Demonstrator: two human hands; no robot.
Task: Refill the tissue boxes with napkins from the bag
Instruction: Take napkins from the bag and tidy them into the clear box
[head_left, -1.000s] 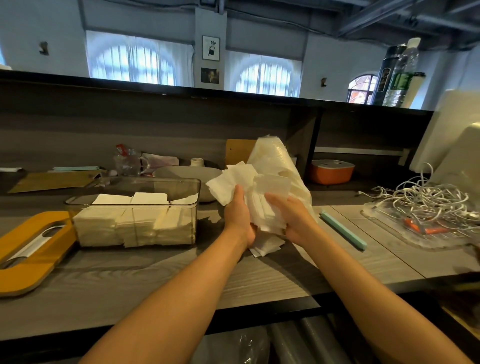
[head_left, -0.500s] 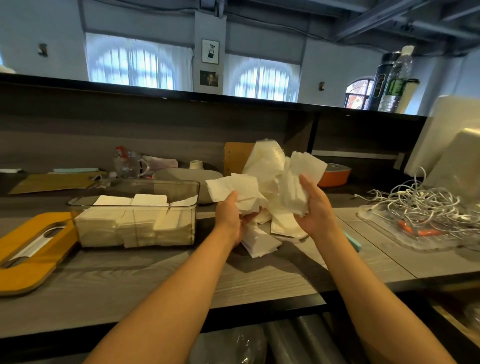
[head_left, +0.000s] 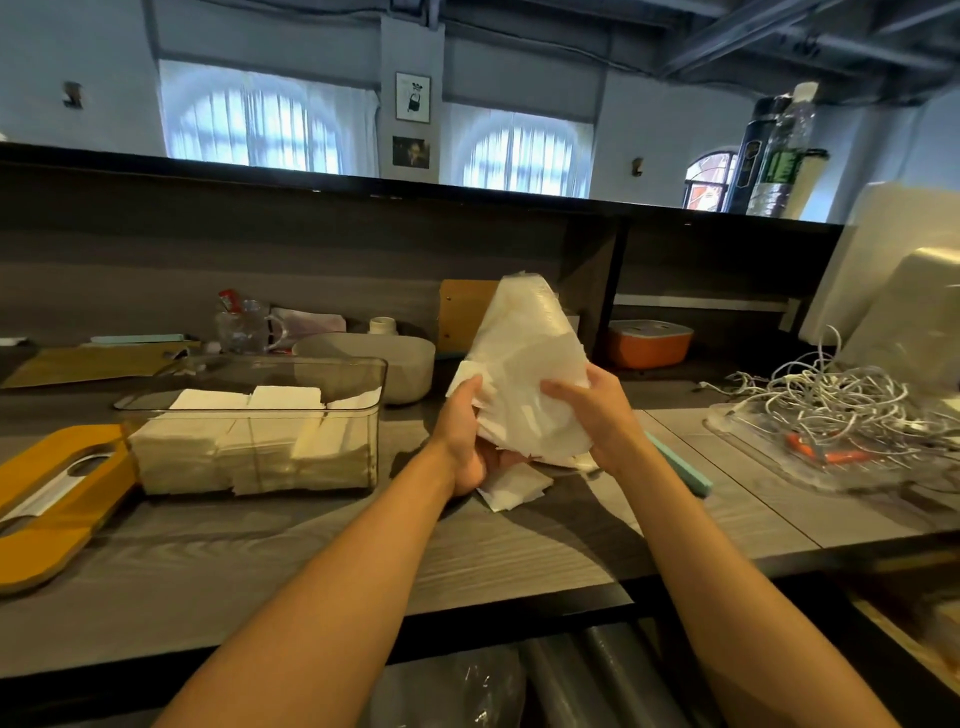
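Now, the scene line by line:

Left hand (head_left: 464, 441): curled around the lower left side of the bag, fingers wrapped on the plastic and on the white napkin edges that stick out there.

Right hand (head_left: 597, 415): pressed on the right side of the bag, fingers spread across the front of the plastic, gripping it.

Bag (head_left: 524, 374): translucent white plastic, held upright between both hands above the counter, tapering to a point at the top; folded napkins show through it (how many is hard to tell through the blur).

Loose napkins (head_left: 514, 486): a few white squares lying on the counter just below the bag and between the wrists.

Tissue box (head_left: 249, 426): clear plastic, open at the top, standing on the counter to the left of the hands; three stacks of napkins (head_left: 218, 447) sit side by side inside it, filling roughly the lower half.

Lid (head_left: 52, 499): yellow-orange with a slot, lying flat just left of the tissue box, touching its near corner.

Counter (head_left: 363, 561): grey wood grain, with a raised back shelf.

Teal strip (head_left: 680, 467): lies on the counter just behind the right wrist.

Cables (head_left: 841, 410): a white tangle on a clear tray at the far right, well apart from the bag.

Orange container (head_left: 649, 343): in the shelf recess behind the bag.
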